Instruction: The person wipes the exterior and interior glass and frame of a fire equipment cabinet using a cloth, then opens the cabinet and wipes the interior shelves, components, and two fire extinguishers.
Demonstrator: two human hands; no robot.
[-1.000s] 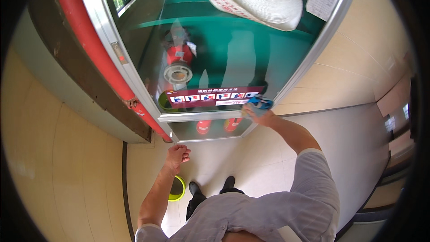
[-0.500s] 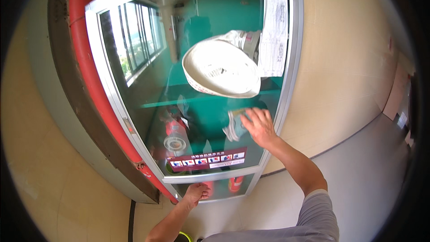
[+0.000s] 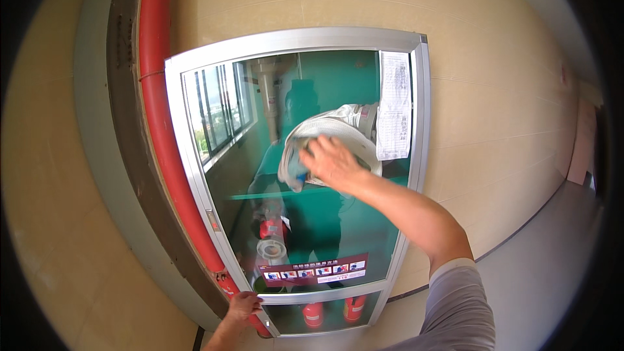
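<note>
My right hand (image 3: pixel 331 162) presses a grey-green cloth (image 3: pixel 296 164) against the glass door (image 3: pixel 364 221) of a fire hose cabinet, with the fingers bent over the cloth. Behind the glass, partly hidden by that hand, hangs a coiled white fire hose (image 3: pixel 364 144). My left hand (image 3: pixel 243 305) is at the lower left of the door, its fingers closed on the edge of the silver cabinet frame (image 3: pixel 279 299) near the crossbar.
Inside stand two red fire extinguishers (image 3: pixel 312 314) at the bottom and a hose nozzle (image 3: pixel 271 249). A printed sheet (image 3: pixel 394 104) and an instruction sticker (image 3: pixel 315 270) are on the door. A red pipe (image 3: pixel 156 91) runs up the left side beside the beige wall (image 3: pixel 487 130).
My right hand has moved the cloth up and left across the glass, from below the hose coil to in front of it. My left hand has shifted left onto the frame edge. The view has tilted upward.
</note>
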